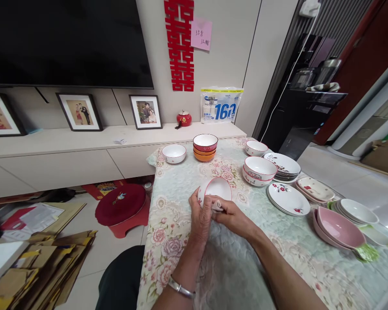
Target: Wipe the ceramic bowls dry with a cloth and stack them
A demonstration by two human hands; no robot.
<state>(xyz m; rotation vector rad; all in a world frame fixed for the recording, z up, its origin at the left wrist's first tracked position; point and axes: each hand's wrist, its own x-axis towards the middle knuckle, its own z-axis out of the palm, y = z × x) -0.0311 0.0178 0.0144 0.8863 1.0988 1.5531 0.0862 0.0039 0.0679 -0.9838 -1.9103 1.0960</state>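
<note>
Taking the stack of red and orange bowls (204, 156) as landmark, a red stool (121, 204) stands on the floor to its left, and a shallow white bowl (173, 154) sits on the counter (174, 189) just left of it. On the stack's near side, the left hand (199, 215) has its grip closed around the side of a red-rimmed bowl (222, 188), held tilted above the counter. The right hand (232, 216), slightly further right, has its grip closed on a bunched pale cloth (217, 206) against the near rim; some fingertips are hidden.

The held bowl looks like glazed ceramic: probably light enough for one hand, stiff, slick and easily chipped. The outer wall, low and near the base, seems the safest hold, with the thin rim spared any squeezing. Well right of the stack stand paired bowls (259, 177), flowered plates (287, 200) and pink dishes (341, 226).
</note>
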